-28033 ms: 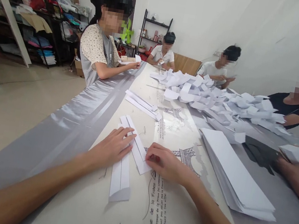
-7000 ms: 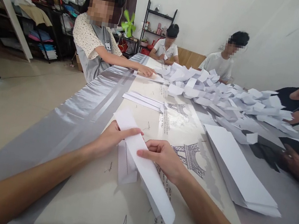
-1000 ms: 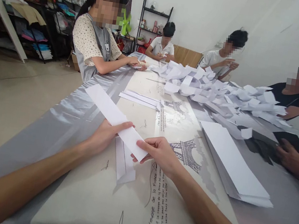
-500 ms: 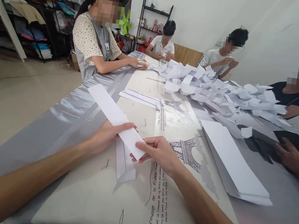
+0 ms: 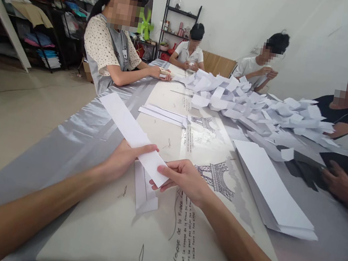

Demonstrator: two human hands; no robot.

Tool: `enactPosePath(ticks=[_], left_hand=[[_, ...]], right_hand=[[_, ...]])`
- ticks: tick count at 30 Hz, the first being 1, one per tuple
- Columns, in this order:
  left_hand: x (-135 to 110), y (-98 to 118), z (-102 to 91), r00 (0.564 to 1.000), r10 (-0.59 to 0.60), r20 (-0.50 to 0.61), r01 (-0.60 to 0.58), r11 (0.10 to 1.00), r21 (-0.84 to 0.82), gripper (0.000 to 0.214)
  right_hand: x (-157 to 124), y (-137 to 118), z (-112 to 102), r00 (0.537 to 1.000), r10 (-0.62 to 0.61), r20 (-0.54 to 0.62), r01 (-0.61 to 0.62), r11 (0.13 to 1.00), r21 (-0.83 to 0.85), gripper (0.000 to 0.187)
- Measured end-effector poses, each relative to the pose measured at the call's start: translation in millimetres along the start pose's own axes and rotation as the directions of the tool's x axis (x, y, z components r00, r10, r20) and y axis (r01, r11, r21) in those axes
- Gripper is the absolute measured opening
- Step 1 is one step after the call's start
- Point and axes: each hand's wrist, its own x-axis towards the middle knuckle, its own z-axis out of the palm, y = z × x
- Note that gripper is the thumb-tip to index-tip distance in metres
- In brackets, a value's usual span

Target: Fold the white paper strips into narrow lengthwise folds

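Observation:
A long white paper strip (image 5: 125, 123) slants above the table between my two hands. My left hand (image 5: 125, 158) grips it near the middle, thumb on top and fingers hidden underneath. At the strip's near right end, my right hand (image 5: 181, 177) pinches it between thumb and fingers. Beneath my hands, a folded white paper strip (image 5: 145, 203) lies on the tablecloth, partly covered by the held one. Farther off lie more folded paper strips (image 5: 163, 115). To the right of my right hand rests a stack of long white paper sheets (image 5: 271, 187).
A large heap of folded white papers (image 5: 233, 96) covers the table's far right. Several co-workers sit around the table; a person (image 5: 111, 44) at left holds something small. At right, another person's hand (image 5: 340, 183) touches black material (image 5: 301, 167). The printed tablecloth (image 5: 94, 224) reaches the near edge.
The strip's far end has shifted slightly left and up. Both hands keep their hold in nearly the same place.

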Motion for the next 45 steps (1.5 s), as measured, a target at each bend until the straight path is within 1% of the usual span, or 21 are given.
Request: enactPosePath(ticks=[3,8,13,16,19,23,26,30,36,38,42,43,45], left_hand=[[-0.7,-0.8,1.5,1.000,-0.011,0.003,0.011,1.000,-0.002,0.027],[-1.7,0.5,2.6,0.999,-0.018,0.049,0.018,1.000,0.000,0.026],[-0.9,2.5,1.4,0.999,-0.001,0.046,0.000,1.000,0.031,0.025],[-1.2,3.8,1.9,0.999,0.027,0.030,-0.029,0.998,0.056,0.024],[-2.9,5.0,3.4,0.999,0.032,0.022,-0.033,0.997,0.072,0.025],[-5.7,3.5,5.3,0.997,-0.010,0.070,0.008,0.999,0.041,0.026],[-6.9,0.9,6.8,0.996,-0.019,0.083,0.018,1.000,0.015,0.027],[-6.5,1.6,7.9,0.999,-0.017,0.028,0.017,1.000,0.007,0.026],[-5.2,3.4,6.5,0.999,0.019,-0.030,-0.018,0.999,0.026,0.023],[-6.5,3.0,6.9,1.000,-0.002,-0.009,0.003,1.000,0.018,0.024],[-9.3,3.6,8.1,0.992,-0.048,0.115,0.045,0.999,0.022,0.025],[-9.5,4.1,8.1,0.990,-0.050,0.129,0.047,0.999,0.025,0.024],[-9.2,4.8,7.5,0.993,-0.040,0.112,0.038,0.999,0.019,0.021]], right_hand=[[-0.2,0.9,-0.5,1.000,0.004,0.009,-0.004,1.000,0.011,0.038],[0.0,2.3,-1.7,1.000,-0.006,0.006,0.006,1.000,0.009,0.040],[0.8,1.2,0.8,1.000,0.004,0.014,-0.004,1.000,0.022,0.037],[1.7,1.3,2.3,1.000,0.008,-0.004,-0.008,1.000,0.015,0.038],[2.2,3.4,2.0,1.000,-0.021,-0.011,0.021,1.000,0.000,0.040],[3.2,6.3,0.9,0.998,-0.064,0.001,0.064,0.998,0.022,0.041],[4.5,6.8,1.9,0.997,-0.078,0.003,0.077,0.996,0.046,0.040],[5.1,5.8,3.8,0.997,-0.076,0.001,0.075,0.995,0.058,0.039],[3.5,5.7,2.4,0.999,-0.048,0.000,0.048,0.997,0.057,0.039],[3.2,6.4,2.3,0.998,-0.067,-0.003,0.067,0.996,0.056,0.040],[3.3,7.8,3.1,0.996,-0.086,-0.016,0.087,0.995,0.059,0.041],[3.4,8.0,3.2,0.997,-0.080,-0.022,0.081,0.995,0.058,0.041],[3.5,8.0,3.2,0.998,-0.052,-0.028,0.054,0.997,0.056,0.042]])
